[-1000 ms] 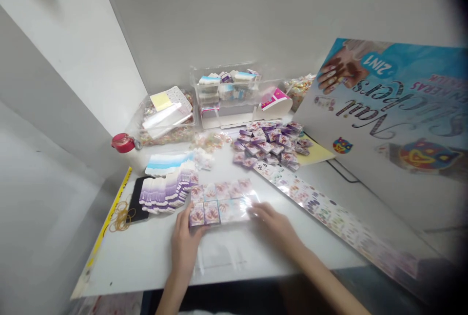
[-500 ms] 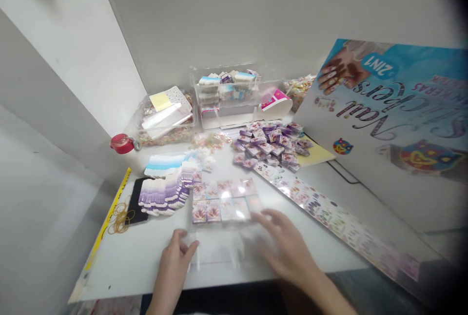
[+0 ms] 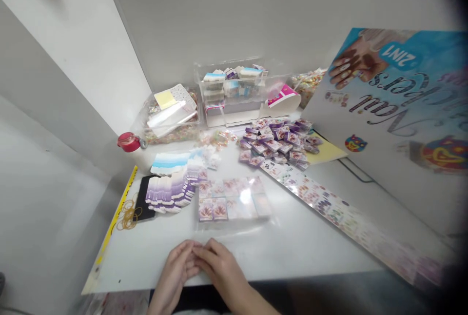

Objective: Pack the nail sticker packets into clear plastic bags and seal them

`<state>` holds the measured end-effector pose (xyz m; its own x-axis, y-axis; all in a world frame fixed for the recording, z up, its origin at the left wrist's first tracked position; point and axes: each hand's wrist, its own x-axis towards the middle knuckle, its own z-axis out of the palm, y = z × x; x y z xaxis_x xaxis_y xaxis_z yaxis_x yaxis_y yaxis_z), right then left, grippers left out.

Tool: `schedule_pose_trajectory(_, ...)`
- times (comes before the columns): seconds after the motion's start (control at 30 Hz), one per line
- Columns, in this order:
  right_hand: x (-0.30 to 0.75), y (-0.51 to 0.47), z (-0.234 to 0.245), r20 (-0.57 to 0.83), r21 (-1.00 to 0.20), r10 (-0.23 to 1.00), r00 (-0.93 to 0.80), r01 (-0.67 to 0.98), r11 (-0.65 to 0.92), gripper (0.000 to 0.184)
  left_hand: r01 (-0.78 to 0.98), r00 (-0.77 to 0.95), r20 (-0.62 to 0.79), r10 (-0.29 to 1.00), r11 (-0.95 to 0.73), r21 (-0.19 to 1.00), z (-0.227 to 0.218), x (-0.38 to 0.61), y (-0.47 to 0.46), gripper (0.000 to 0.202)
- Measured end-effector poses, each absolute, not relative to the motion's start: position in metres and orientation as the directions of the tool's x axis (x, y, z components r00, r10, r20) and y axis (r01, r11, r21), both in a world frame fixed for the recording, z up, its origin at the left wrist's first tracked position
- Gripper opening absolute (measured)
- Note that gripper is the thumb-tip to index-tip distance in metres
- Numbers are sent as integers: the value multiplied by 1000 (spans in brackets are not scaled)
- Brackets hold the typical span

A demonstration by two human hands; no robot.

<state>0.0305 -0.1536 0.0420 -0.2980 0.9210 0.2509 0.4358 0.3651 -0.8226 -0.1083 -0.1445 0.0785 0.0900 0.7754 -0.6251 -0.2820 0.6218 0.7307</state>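
Observation:
Near the front edge of the table, my left hand and my right hand meet with their fingertips together. Both have curled, closed fingers, and anything between them is too small or hidden to make out. Just beyond them lies a clear plastic sleeve over two rows of small printed packs with a pink and purple hand picture. Glare covers the packs on the right side. To the left are fanned stacks of purple-and-white cards and a blue-and-white stack.
A pile of small purple packs sits behind, beside a long printed strip. A large nail sticker box stands right. Clear bins line the wall. A red-lidded jar, black phone-like slab and rubber bands are left.
My right hand has left the sleeve's right side and come leftward to my left hand. My left hand has let go of the sleeve's near edge. The view has shifted slightly.

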Motion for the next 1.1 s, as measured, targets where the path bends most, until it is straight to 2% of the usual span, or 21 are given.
schedule_pose_trajectory(0.2,27,-151,43,225,-848,952,-206,441,296,21,-333,100,-650,753,641,691,75,-108,-140,36)
schedule_pose_trajectory(0.4,28,-145,54,382,-686,869,-316,533,495,18,-311,101,-627,773,623,718,77,-106,-142,36)
schedule_pose_trajectory(0.5,24,-147,50,453,-657,840,-299,525,542,19,-274,94,-610,787,610,744,78,-105,-141,36)
schedule_pose_trajectory(0.63,20,-149,41,392,-705,885,-253,535,465,23,-233,109,-606,788,613,755,78,-105,-138,39)
schedule_pose_trajectory(0.73,19,-150,41,344,-679,905,-252,598,425,30,-221,109,-620,777,627,747,79,-104,-138,42)
schedule_pose_trajectory(0.83,16,-153,43,400,-616,893,-205,661,427,37,-217,110,-612,784,619,755,79,-102,-140,44)
schedule_pose_trajectory(0.93,12,-156,44,478,-579,870,-122,701,416,36,-195,86,-603,793,607,771,79,-98,-141,47)
schedule_pose_trajectory(1.1,14,-156,47,453,-639,889,-68,671,377,27,-148,75,-583,809,587,796,77,-95,-143,49)
